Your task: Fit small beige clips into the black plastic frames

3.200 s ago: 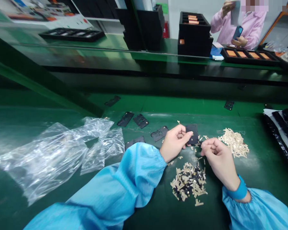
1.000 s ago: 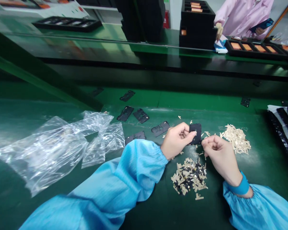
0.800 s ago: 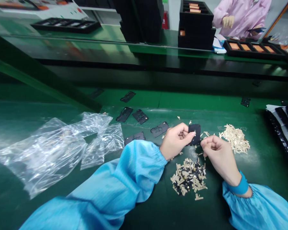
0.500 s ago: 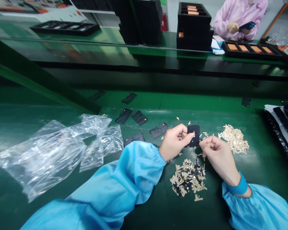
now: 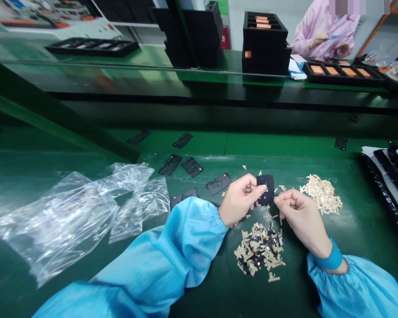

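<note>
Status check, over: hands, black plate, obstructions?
Left hand gripping black plate. Right hand pinched at its lower right edge; any held piece too small to tell. Small-parts pile on near side, not between them.

Your left hand (image 5: 240, 198) holds a thin, matte black, roughly rectangular plate with rounded corners (image 5: 269, 185), plastic by its look, its broad face turned towards you. The plate looks raised above the dark green worktop (image 5: 219, 287), with its upper and right edges exposed. Your thumb lies across its left part, so the outline there is hidden from you. You can make out a few small pale spots on the face, close to your thumb tip. At the lower right corner, the fingers of your right hand (image 5: 300, 214) come together right by the edge; whether they pinch a small part is too fine to tell.
</note>
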The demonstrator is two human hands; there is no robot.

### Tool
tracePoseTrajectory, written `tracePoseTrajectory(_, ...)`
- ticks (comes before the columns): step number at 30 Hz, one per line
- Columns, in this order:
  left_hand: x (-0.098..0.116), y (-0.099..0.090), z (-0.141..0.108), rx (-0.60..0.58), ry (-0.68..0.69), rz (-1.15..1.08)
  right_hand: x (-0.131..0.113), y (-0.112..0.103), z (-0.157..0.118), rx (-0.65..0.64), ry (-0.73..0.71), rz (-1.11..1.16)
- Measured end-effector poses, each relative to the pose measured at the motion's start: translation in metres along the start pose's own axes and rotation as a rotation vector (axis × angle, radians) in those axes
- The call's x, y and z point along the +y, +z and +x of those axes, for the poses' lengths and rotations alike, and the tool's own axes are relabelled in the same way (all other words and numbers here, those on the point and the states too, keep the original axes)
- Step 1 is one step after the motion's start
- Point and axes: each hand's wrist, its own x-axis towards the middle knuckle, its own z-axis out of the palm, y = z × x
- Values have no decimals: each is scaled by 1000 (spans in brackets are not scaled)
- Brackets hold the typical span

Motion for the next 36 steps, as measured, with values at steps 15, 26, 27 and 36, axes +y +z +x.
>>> tracePoseTrajectory(15,-5,-1,5,2,-6,-142,2,-4,3,-44,65,259)
tracePoseTrajectory(26,-5,1,2,-15,-22,-189,0,-1,0,-120,49,244)
tracePoseTrajectory(27,-6,0,2,-15,-23,-188,1,-1,0,-125,54,247)
tracePoseTrajectory(36,-8,3,0,-57,-35,-231,2,-4,1,-333,168,458)
